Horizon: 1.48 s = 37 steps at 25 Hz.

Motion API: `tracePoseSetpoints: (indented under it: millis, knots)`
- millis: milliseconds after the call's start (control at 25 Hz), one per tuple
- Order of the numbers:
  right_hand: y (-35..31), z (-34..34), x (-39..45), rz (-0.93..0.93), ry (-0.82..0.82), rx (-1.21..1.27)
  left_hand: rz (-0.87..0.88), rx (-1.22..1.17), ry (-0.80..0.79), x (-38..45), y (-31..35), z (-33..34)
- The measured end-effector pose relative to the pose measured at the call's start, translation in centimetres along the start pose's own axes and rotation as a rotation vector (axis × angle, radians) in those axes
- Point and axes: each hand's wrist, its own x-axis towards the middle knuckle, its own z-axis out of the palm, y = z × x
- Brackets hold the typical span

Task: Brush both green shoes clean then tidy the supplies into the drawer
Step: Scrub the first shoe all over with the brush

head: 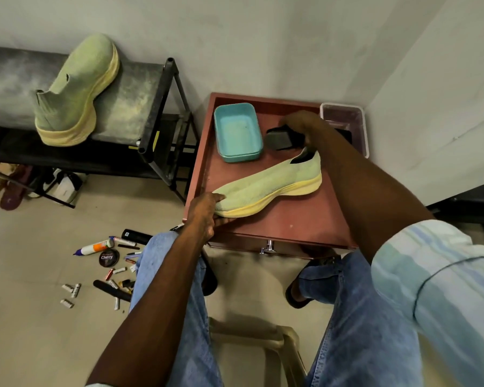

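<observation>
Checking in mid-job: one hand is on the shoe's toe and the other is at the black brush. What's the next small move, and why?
Probably bring the black brush down onto the light green knit shoe. The right hand grips it just above the reddish-brown cabinet top, not on the shoe yet, while the left hand holds the toe.

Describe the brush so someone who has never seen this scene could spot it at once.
Find the reddish-brown cabinet top in the corner. Behind the pale green knit shoe lying there, the right hand grips a dark, blocky brush. It sits between the turquoise plastic tray and the clear plastic tub, the only black item.
</observation>
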Motion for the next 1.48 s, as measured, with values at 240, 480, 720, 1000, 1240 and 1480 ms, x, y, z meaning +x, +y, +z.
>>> tracePoseSetpoints:
  millis: [240, 480, 720, 1000, 1240, 1480]
  knots:
    - [0.5, 3.5, -0.9, -0.177, 0.27, 0.157, -0.024, -0.028, -0.04, -0.1, 0.0, -0.2]
    - [9.9, 10.7, -13.2, -0.827, 0.461, 0.014, -0.014, -0.095, -0.118, -0.9, 0.2, -0.1]
    - [15.4, 9.9, -12.3, -0.78, 0.51, -0.234, 0.062, 0.006, -0.047, -2.0, -0.7, 0.5]
    - [15.5, 13.4, -13.7, -0.932, 0.36, -0.286, 0.068, 0.081, 0.016, -1.3, -0.6, 0.1]
    - [14.6, 11.4, -11.7, -0.737, 0.478, -0.13, 0.017, -0.001, 0.017, -1.0, -0.3, -0.4]
    - [15.3, 8.2, -9.7, -0.639, 0.538, -0.074, -0.017, -0.011, 0.006, -0.8, -0.3, -0.7]
